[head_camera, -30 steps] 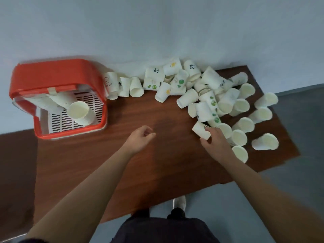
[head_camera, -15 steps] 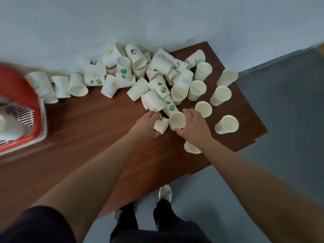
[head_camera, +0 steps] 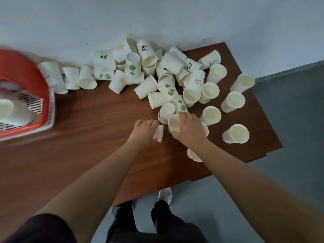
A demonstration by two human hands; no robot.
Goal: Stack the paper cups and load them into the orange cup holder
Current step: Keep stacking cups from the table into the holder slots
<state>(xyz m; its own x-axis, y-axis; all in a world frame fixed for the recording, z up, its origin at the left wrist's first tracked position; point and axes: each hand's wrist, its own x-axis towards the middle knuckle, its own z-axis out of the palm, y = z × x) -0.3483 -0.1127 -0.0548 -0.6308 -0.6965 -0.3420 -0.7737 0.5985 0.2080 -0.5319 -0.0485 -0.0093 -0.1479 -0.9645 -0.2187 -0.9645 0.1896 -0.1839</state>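
The left hand [head_camera: 145,132] lies knuckles-up near the middle of the brown wooden surface [head_camera: 87,141]. Its fingers are curled over a tipped paper cup [head_camera: 158,133], of which only the right side shows past the hand. Just right of it, the right hand [head_camera: 189,131] grips a plain paper cup [head_camera: 174,122], thumb on the near side and fingers over the far side, with the cup's mouth turned up and to the left. The two held cups are close, with a sliver of surface between them.

Beyond the hands a heap of paper cups [head_camera: 168,88] sprawls along the far edge against the pale wall [head_camera: 157,18], most of them on their sides (pandas, green sprouts, yellow marks and "HELLO" are printed on some). To the right several cups stand upright and apart, the nearest upright cup [head_camera: 235,134] standing alone towards the right edge. One more cup [head_camera: 193,155] peeks out from under the right forearm.

The orange cup holder [head_camera: 26,76] sits at the left edge, blurred and cut off by the frame. It has a white slatted insert, and at least one pale cup [head_camera: 8,111] lies inside. Past the near edge are the grey floor [head_camera: 289,120] and a white shoe [head_camera: 164,194].
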